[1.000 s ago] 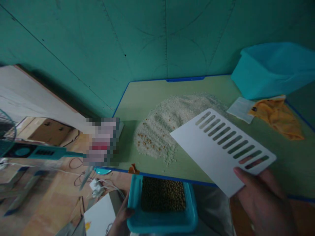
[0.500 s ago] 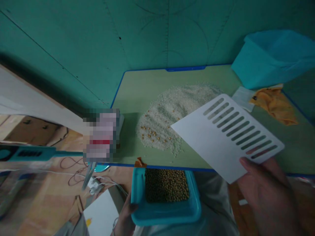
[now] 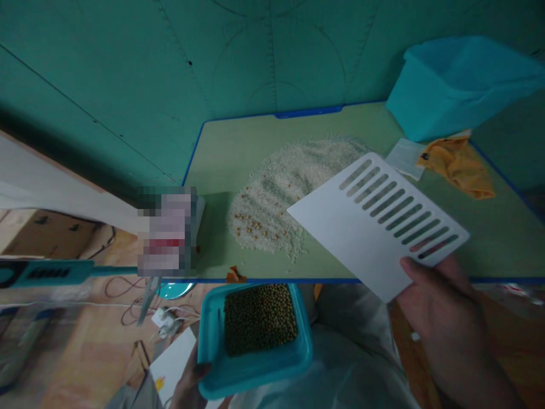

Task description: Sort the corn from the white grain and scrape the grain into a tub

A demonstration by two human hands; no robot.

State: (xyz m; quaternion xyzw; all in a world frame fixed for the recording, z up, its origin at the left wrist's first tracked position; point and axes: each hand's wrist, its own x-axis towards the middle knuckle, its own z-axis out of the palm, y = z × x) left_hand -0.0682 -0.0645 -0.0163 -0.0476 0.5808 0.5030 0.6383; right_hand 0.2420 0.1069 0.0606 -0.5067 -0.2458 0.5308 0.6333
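the left hand [image 3: 189, 383] grips low near the body, the right hand [image 3: 443, 324] grips further out, thumb uppermost.

A rice pile [image 3: 268, 210] lies on the table [image 3: 506, 238], with a bean tray [image 3: 251, 379] just before it.

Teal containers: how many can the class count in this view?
2. One tub is held by the left hand, full of beans; one bin stands at the far right corner of the table. A teal rim below the table edge may be a third, mostly hidden.
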